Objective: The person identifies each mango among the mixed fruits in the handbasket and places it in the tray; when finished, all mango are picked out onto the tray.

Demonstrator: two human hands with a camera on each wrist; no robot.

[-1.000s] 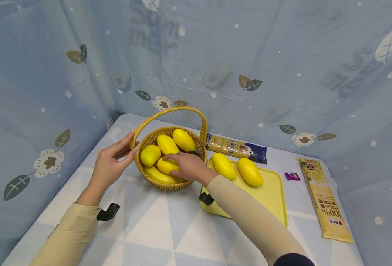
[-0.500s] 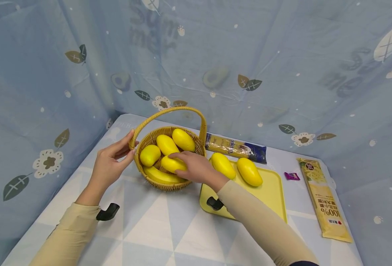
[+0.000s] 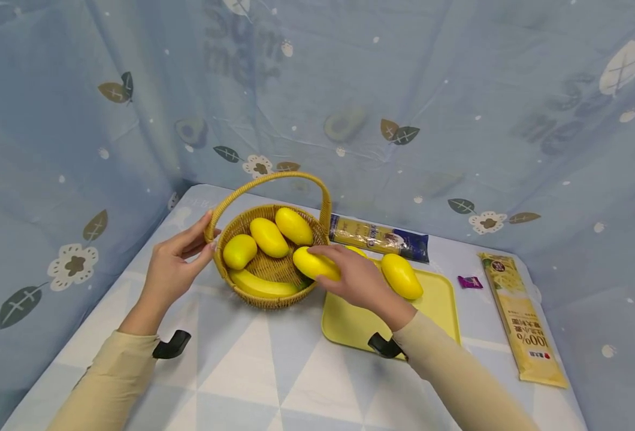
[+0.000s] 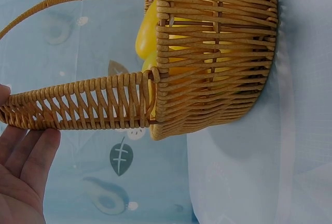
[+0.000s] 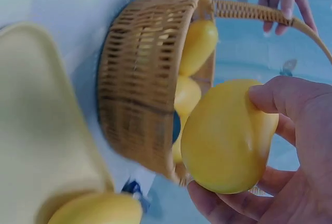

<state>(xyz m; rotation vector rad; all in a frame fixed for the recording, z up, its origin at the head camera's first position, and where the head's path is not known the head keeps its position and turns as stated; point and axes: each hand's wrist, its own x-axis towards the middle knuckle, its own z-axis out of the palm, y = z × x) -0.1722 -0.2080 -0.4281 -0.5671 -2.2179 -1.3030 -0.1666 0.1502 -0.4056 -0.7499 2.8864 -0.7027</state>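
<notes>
A wicker basket [image 3: 268, 304] with a tall arched handle stands on the table. My left hand [image 3: 173, 263] pinches the left side of that handle between thumb and fingers. In my right hand [image 3: 359, 280] is a yellow mango [image 5: 228, 138], held above the basket's right rim, with the thumb on one side and fingers on the other. Inside the basket lie a few more mangoes [image 3: 270, 237] and a banana [image 3: 263, 285] along the front wall. To the right, a yellow tray [image 3: 344, 326] bears a mango [image 3: 402, 276] and another one mostly hidden behind my right hand.
Behind the tray lies a blue and gold pasta packet [image 3: 379, 237]. A small purple-wrapped candy [image 3: 469, 282] is right of the tray, and a long yellow noodle packet [image 3: 522, 320] lies near the table's right edge. A patterned curtain [image 3: 317, 90] hangs around the table.
My right hand has lifted the mango from among the fruit and carried it rightward to the basket's rim, over the tray's left side. My left hand keeps its hold on the handle.
</notes>
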